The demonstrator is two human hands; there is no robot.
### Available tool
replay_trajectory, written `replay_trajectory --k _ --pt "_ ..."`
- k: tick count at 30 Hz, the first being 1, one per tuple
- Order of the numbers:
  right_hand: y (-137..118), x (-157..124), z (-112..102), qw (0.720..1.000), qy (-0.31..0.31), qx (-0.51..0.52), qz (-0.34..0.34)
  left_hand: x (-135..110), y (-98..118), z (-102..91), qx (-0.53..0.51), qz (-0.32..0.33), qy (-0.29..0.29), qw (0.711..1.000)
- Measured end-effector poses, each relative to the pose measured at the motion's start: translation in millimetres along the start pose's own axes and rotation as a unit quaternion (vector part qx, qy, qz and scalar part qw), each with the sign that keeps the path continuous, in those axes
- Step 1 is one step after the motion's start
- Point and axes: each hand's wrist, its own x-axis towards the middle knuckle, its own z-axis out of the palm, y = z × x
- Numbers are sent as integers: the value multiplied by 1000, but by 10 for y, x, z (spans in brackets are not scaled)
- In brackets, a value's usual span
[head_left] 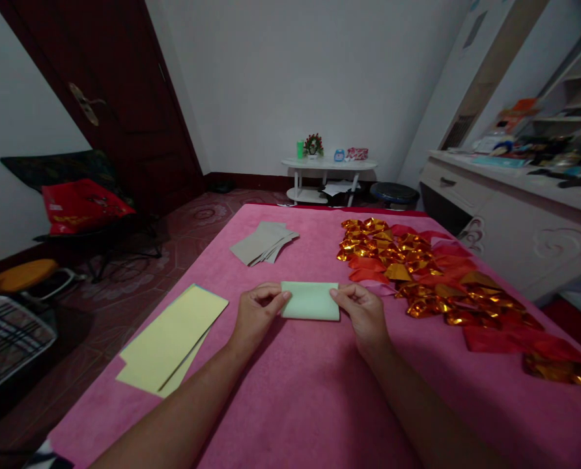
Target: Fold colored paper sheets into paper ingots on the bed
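A pale green sheet of paper (311,301), bent over on itself along its lower edge, is held between my two hands above the pink-covered table (290,404). My left hand (261,309) pinches its left edge, thumb on the near face. At the right edge my right hand (363,311) pinches it the same way. To the left lies a stack of yellow paper sheets (178,332), slightly fanned. Farther back is a loose pile of grey paper pieces (264,243).
Shiny gold folded pieces (368,241) and red folded pieces (495,340) spread over the table's right side. Beyond the table stand a small white side table (329,164) and a dark round stool (394,193). A white cabinet (515,215) is at right, a chair with a red bag (85,205) at left.
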Motion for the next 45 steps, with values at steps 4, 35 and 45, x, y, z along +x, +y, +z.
replay_trajectory --k 4,35,45 --pt "16 1 -5 1000 -1 -3 1 -4 12 3 15 24 25 999" --pt "14 5 2 1000 11 1 -3 -38 33 31 -21 -40 42 998" --pt "36 -3 5 999 29 -34 -30 -30 32 44 -26 -57 46 997"
